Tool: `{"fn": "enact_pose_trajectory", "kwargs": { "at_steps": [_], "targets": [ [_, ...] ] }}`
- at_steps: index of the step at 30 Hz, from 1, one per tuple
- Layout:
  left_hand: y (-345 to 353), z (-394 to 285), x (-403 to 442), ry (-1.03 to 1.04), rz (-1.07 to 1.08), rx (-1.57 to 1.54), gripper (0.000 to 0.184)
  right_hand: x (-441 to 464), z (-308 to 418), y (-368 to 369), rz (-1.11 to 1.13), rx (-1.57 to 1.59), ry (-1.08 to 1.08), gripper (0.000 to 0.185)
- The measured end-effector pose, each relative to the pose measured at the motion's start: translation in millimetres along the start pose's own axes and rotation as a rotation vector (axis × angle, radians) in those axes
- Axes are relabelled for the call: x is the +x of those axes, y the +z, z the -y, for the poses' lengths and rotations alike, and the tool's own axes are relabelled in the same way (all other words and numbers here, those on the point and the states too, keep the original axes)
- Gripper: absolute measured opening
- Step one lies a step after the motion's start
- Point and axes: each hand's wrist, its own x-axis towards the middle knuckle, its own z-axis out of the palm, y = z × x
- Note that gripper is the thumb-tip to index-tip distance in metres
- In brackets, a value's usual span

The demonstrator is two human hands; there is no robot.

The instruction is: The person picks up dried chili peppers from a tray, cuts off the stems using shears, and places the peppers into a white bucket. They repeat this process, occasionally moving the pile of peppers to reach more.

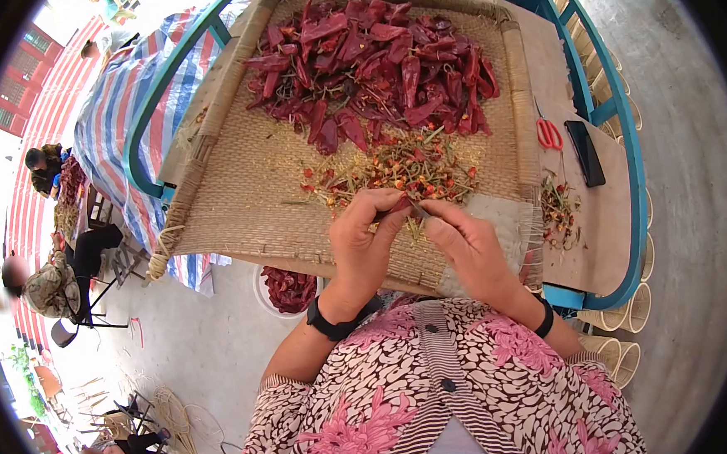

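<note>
My left hand (366, 237) pinches a dried red chili (397, 209) between thumb and fingers, over the near part of a woven tray (238, 210). Close beside it, my right hand (471, 244) is closed on a small, thin greyish thing (418, 211) whose kind I cannot make out; its tip meets the chili. Just beyond both hands lies a heap of cut stems and chili tops (393, 168) with yellow seeds around it. A large pile of dried red chilies (370, 68) covers the tray's far side.
Red-handled scissors (548, 135), a black phone (585, 153) and more stem scraps (559, 211) lie on a board at the right, inside a teal frame (624, 128). A white bucket of chilies (289, 290) stands below the tray. Several people sit at the left.
</note>
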Motion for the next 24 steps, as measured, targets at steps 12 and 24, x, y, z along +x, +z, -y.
{"fn": "enact_pose_trajectory", "kwargs": {
  "at_steps": [12, 24],
  "targets": [
    [6, 4, 1, -0.238, 0.033, -0.277, 0.012, 0, -3, -10, 0.212, 0.83, 0.479, 0.03],
    [22, 4, -12, 0.044, 0.26, 0.027, 0.011, 9, -21, -8, -0.238, -0.548, -0.303, 0.026]
  ]
}}
